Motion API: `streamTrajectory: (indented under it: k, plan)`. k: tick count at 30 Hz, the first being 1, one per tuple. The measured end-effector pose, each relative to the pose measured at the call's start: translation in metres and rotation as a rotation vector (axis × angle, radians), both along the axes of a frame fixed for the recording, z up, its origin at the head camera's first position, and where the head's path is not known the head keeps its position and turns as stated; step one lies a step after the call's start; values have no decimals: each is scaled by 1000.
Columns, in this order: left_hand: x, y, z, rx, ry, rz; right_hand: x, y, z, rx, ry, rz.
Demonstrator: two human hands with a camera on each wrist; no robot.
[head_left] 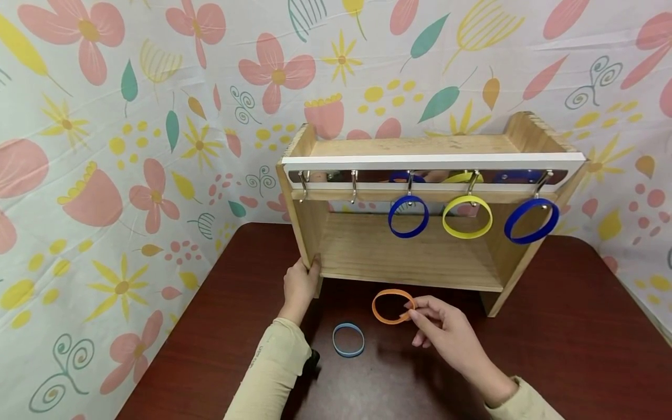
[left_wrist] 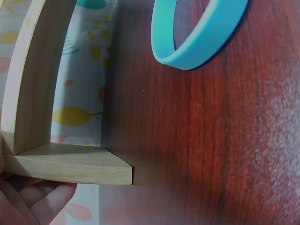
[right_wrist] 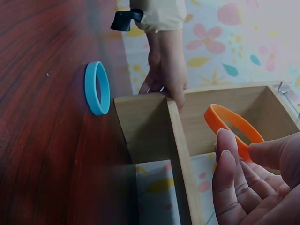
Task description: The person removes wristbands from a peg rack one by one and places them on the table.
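Observation:
Between thumb and fingertips, my right hand (head_left: 446,329) pinches an orange silicone wristband (head_left: 387,322), held in front of a wooden shelf (head_left: 404,245). In the right wrist view the orange wristband (right_wrist: 239,122) tilts above the fingertips. My left hand (head_left: 299,286) grips the lower left side panel of the shelf, thumb on the front and fingers around the outside. On the table between the hands lies a light blue wristband (head_left: 349,354). From hooks on the shelf's front rail hang a blue wristband (head_left: 408,235), a yellow wristband (head_left: 467,235) and another blue wristband (head_left: 530,239).
Two metal hooks at the rail's left, one hook (head_left: 303,186) at the end and another hook (head_left: 354,186) beside it, carry nothing. The dark red table (head_left: 210,361) bears the shelf. A flower-printed cloth (head_left: 157,116) hangs behind and at the left.

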State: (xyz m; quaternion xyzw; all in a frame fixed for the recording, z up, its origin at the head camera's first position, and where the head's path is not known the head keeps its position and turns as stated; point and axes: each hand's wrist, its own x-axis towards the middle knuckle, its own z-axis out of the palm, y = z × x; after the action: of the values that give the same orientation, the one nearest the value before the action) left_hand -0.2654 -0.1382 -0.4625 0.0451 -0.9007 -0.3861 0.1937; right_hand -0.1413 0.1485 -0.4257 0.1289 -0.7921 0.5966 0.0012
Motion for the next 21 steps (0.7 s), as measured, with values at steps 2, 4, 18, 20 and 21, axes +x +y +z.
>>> streamTrajectory:
  k: [2,4,18,20,21]
  plan:
    - [0,0,0,5,3,-4,0,0,-1,2,-5,6]
    - [1,0,0,8,2,-5,0,0,-3,5,-12,8]
    - [1,0,1,11,1,-5,2,-3,-9,28,-55,32]
    - [2,0,1,12,2,-9,2,-3,-10,32,-66,31]
    - [2,0,1,13,1,-10,2,-3,-11,32,-69,32]
